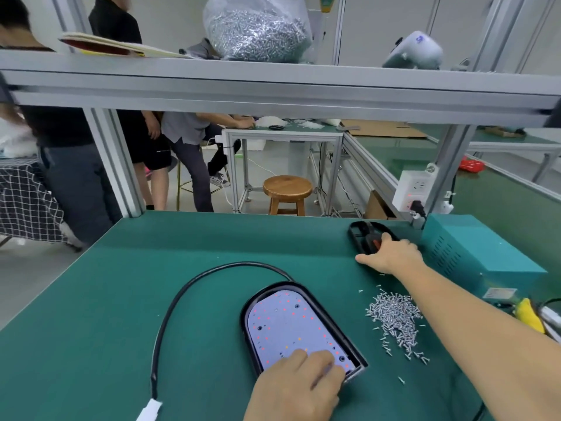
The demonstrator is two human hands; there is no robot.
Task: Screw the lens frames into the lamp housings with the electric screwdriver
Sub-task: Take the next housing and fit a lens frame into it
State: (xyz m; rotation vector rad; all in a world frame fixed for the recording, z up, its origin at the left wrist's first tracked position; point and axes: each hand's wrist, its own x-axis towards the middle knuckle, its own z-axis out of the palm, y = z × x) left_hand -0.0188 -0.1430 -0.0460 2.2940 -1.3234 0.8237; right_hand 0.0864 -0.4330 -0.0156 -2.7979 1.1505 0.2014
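The left hand (299,384) lay low in the view, its curled fingers (321,361) resting on the near end of the lamp housing (299,328); whether they gripped its rim or only pressed on the lit LED board could not be told. The housing sat on the green bench mat (121,299), black-rimmed, open face up, its pale board dotted with small red and orange lights. A black cable (170,308) looped from its far end round to the left and ended near a white tag (149,410).

The right arm stretched forward across the bench, and the right hand (390,253) rested on the near end of the black lens frame (368,238) at the far right of the mat, thumb out to the left along the mat and fingers laid over the frame; how firmly they held it could not be seen.

A loose heap of screws (396,322) lay on the mat between the housing and the right forearm. On the shelf (273,80) above stood a clear plastic bag (258,28) filled with screws. A teal metal box (476,253) stood just right of the lens frame; its label was too blurred to read. A wooden stool (287,189) stood beyond the bench.
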